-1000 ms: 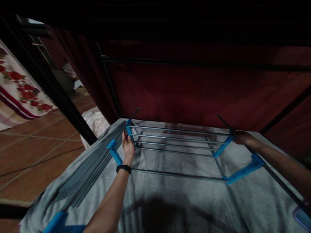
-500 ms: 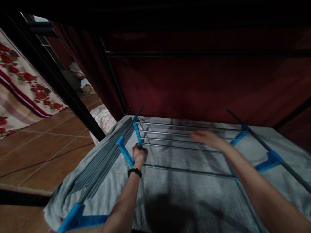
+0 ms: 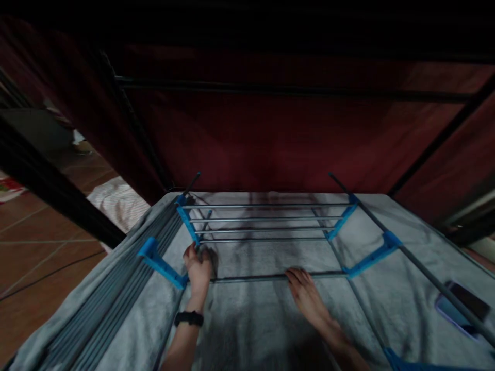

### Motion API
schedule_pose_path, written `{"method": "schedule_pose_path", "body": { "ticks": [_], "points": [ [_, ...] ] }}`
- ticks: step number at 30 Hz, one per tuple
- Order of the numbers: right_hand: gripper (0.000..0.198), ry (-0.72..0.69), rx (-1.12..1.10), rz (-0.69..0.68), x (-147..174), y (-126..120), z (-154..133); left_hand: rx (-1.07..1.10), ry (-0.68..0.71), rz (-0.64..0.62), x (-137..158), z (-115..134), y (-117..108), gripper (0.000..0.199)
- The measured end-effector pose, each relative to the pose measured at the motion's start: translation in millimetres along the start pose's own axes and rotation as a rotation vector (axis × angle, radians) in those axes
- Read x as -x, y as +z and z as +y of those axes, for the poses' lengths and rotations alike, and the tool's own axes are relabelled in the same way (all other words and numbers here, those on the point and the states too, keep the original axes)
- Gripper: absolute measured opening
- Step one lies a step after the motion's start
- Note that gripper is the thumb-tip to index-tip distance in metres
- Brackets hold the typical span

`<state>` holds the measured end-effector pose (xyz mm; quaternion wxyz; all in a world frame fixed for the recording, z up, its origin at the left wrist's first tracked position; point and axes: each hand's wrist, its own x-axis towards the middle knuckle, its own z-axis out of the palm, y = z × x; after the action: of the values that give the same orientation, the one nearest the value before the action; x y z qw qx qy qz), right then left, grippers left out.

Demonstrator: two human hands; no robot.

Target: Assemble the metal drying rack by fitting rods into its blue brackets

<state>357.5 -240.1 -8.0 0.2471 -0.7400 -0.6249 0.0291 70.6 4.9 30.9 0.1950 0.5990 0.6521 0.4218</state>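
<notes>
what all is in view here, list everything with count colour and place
drying rack: 1, grey rods with blue plastic joints, lying flat on the towel, centre
folded rack wing: 1, grey rods, along the left edge
towel: 1, light grey, spread under the rack
phone: 1, dark with a bluish case, on the towel at far right
curtain: 1, dark red, behind the rack
black frame bars: several, across and beside the curtain
tiled floor: brown, at left
pale cloth: 1, on the floor at left
wristband: 1, black, left wrist
left hand: gripping the near rod by a blue joint
right hand: resting on the near rod
</notes>
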Motion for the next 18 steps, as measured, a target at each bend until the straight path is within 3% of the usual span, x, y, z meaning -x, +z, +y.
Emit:
{"method": "schedule_pose_path", "body": {
  "ticks": [4,11,18],
  "points": [
    [0.051,-0.039,0.064,-0.044,-9,-6,-20,0.121,0.198,-0.045,37,-10,-27,0.042],
    [0.042,-0.061,0.134,-0.170,-35,14,-54,-0.013,0.084,-0.139,76,-39,-83,0.029],
    [0.035,-0.074,0.143,-0.223,-40,14,-58,-0.309,0.199,-0.123,84,-56,-102,0.044]
  ]
}}
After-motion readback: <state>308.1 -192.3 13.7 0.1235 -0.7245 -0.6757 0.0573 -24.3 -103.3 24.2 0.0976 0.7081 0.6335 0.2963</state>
